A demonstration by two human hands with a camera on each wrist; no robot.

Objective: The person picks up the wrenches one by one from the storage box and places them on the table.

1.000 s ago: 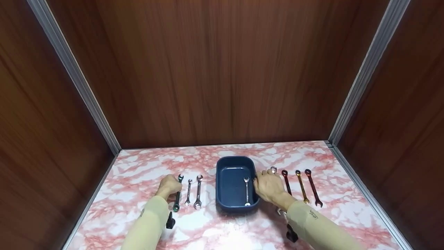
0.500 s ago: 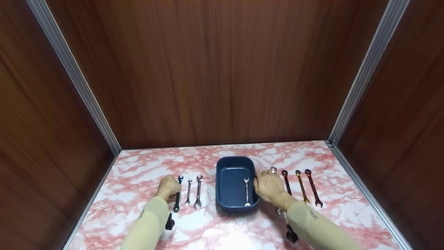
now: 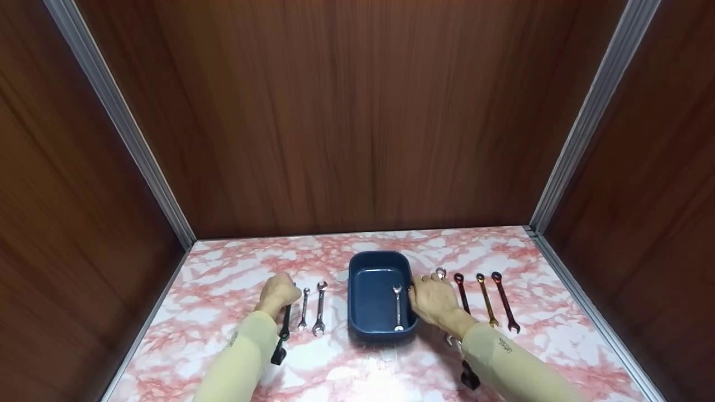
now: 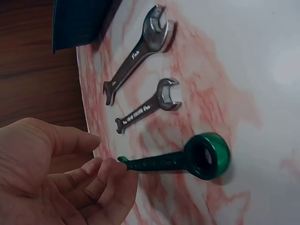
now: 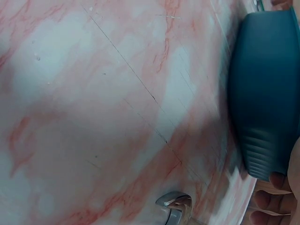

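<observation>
My left hand [image 3: 280,291] is over the far end of a green wrench [image 4: 171,161]. In the left wrist view, its curled fingertips [image 4: 123,171] touch or overlap the wrench's narrow end, and the thumb stands apart from them. Two silver wrenches lie just right of it, a small one [image 3: 304,310] and a larger one [image 3: 320,309]. My right hand [image 3: 434,298] grips the right rim of a blue bin [image 3: 356,329]; its fingers are partly hidden. Inside the bin, a silver wrench [image 3: 397,307] leans along the right wall.
Right of the bin lie a red wrench [image 3: 462,293], a gold wrench [image 3: 487,301] and another red wrench [image 3: 505,304]. A silver wrench [image 3: 441,272] is mostly covered by my right hand and forearm. Brown panels [image 3: 357,139] enclose the marbled table [image 3: 223,279].
My left hand has shifted right and slightly away from me, now covering most of the green wrench's far end. The right hand and the bin stay where they were.
</observation>
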